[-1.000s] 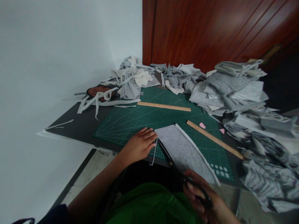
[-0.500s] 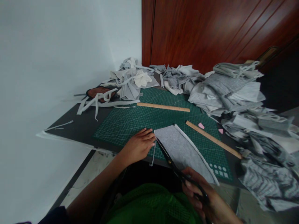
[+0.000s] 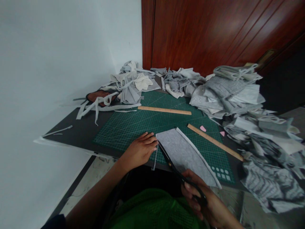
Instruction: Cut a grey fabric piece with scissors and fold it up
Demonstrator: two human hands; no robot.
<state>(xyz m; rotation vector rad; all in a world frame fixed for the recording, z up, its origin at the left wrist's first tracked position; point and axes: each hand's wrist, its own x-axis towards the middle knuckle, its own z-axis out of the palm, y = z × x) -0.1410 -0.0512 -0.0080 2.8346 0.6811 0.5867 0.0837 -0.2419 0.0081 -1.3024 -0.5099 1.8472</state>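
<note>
A piece of grey fabric (image 3: 182, 149) with a pale folded border along its right side lies on a green cutting mat (image 3: 124, 127), its near end reaching past the table edge. My right hand (image 3: 194, 194) grips the handles of black scissors (image 3: 172, 167). Their blades run along the fabric's left edge, with the tips close to its far left corner. At that corner my left hand (image 3: 140, 149) lies flat on the mat, fingers stretched out and touching the fabric's edge. A thin grey strip (image 3: 155, 159) hangs down by the left thumb, over the table's front edge.
Two wooden rulers (image 3: 164, 110) (image 3: 214, 141) lie on the mat beyond the fabric. Pink chalk pieces (image 3: 203, 128) are beside the right ruler. Heaps of grey cloth (image 3: 228, 92) and scraps (image 3: 133, 82) line the back and right. A white wall (image 3: 59, 63) borders the left.
The whole view has shifted slightly. The scissors' handles look a little closer together, while the blades stay along the fabric's left edge. My left hand keeps its place at the corner.
</note>
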